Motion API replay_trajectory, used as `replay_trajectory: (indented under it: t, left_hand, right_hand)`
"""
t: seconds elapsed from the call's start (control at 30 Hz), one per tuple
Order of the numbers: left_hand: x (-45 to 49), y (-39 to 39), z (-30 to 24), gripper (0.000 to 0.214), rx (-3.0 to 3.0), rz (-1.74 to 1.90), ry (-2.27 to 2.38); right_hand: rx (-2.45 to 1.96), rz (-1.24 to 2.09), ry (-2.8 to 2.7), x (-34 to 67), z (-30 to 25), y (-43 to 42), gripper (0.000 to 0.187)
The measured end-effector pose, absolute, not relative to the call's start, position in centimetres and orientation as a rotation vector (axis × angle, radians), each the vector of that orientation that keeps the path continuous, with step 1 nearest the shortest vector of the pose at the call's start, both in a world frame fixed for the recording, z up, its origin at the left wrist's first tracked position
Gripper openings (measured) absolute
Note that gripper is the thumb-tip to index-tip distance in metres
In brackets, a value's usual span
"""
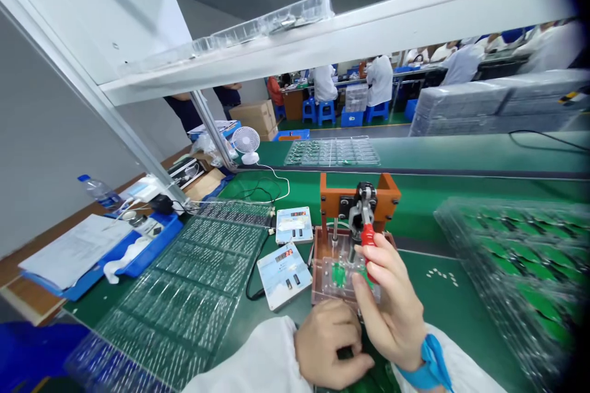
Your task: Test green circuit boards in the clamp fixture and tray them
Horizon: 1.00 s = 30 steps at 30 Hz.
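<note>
A test fixture [322,288] with orange uprights and a clear plate stands in front of me. Small green circuit boards [338,274] show under the plate. My right hand [391,295], with a blue band at the wrist, closes on the red handle of the toggle clamp [369,238]; the handle points down toward me. My left hand [329,344] rests at the fixture's front edge, its fingers curled in and its thumb reaching to the right. Whatever lies inside those fingers is hidden. Part of something dark green [375,377] shows below both hands.
Two counter boxes [284,275] with red digits sit left of the fixture. Clear trays [184,282] lie farther left; stacked trays of green boards [525,258] stand right. Small white pieces [442,276] are scattered nearby. A fan [246,141] and shelf [295,43] are beyond.
</note>
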State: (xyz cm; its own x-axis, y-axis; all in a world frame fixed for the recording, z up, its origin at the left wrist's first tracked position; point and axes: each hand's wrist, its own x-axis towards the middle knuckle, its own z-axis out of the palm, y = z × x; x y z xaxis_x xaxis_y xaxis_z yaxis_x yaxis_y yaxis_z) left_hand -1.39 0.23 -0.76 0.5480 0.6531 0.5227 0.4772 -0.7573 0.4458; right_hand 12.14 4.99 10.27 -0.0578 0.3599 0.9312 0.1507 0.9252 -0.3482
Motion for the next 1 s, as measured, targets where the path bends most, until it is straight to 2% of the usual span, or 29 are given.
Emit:
replay_trajectory:
  t: [0.2, 0.37, 0.4, 0.5, 0.57, 0.73, 1.0]
  left_hand:
    - [-5.5, 0.6, 6.2, 0.047, 2.006, 0.881, 0.818]
    - [-11.7, 4.8, 10.1, 0.032, 1.980, 0.729, 1.305]
    - [-12.6, 5.9, 10.0, 0.037, 2.037, 0.638, 1.473]
    - [-14.3, 8.9, 8.9, 0.095, 2.100, 0.136, 1.751]
    - [-14.5, 10.1, 8.3, 0.117, 2.096, -0.124, 1.736]
    - [-14.5, 11.1, 7.8, 0.132, 2.152, -0.322, 1.669]
    - [-14.4, 11.4, 7.0, 0.134, 2.146, -0.362, 1.648]
  right_hand:
    - [-0.431, 0.152, -1.637, 12.2, 10.4, 5.0, 0.074]
    - [-0.415, 0.129, -1.637, 12.0, 10.6, 5.1, 0.073]
    - [-0.404, 0.130, -1.638, 11.9, 10.6, 5.1, 0.074]
    - [-0.377, 0.125, -1.651, 11.9, 10.5, 5.2, 0.077]
    - [-0.375, 0.120, -1.664, 12.0, 10.5, 5.3, 0.077]
    - [-0.388, 0.086, -1.667, 12.2, 10.5, 5.4, 0.074]
    - [-0.380, 0.092, -1.675, 12.1, 10.2, 5.5, 0.075]
